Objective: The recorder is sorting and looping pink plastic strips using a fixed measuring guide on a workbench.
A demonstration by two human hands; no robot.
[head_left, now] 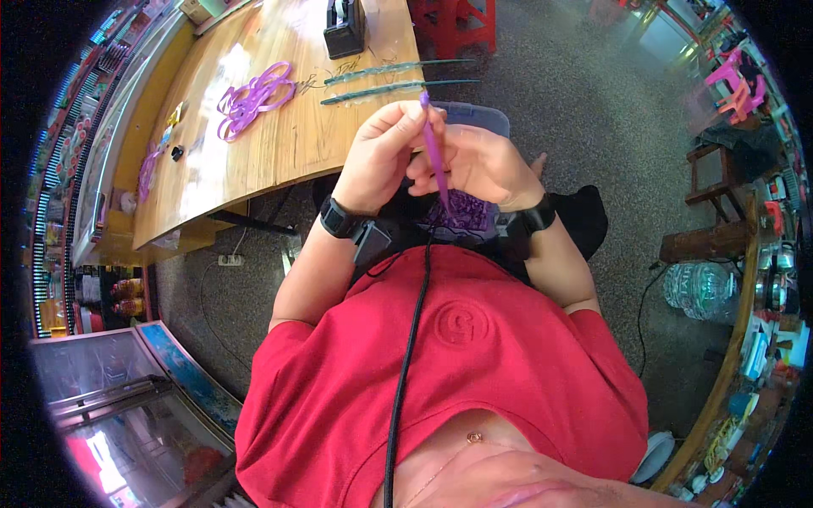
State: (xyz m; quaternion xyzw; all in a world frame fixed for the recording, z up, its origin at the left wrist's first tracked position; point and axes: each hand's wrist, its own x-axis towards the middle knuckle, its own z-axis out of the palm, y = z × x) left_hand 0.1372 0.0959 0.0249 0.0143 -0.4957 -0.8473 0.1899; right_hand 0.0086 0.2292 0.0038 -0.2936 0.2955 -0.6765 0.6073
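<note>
In front of my chest, a narrow purple ribbon strip runs between my hands, its lower end hanging down. My left hand is closed, pinching the strip near its top between thumb and fingers. My right hand is curled around the strip from the other side, with its fingertips partly hidden behind it. Below both hands sits a clear bluish plastic bin holding many small purple pieces. The hands cover part of the bin.
On the wooden table lie a loose bundle of purple ribbon, two long dark green strips overhanging the edge, and a black tape dispenser. A red stool stands beyond. A large water bottle is at right.
</note>
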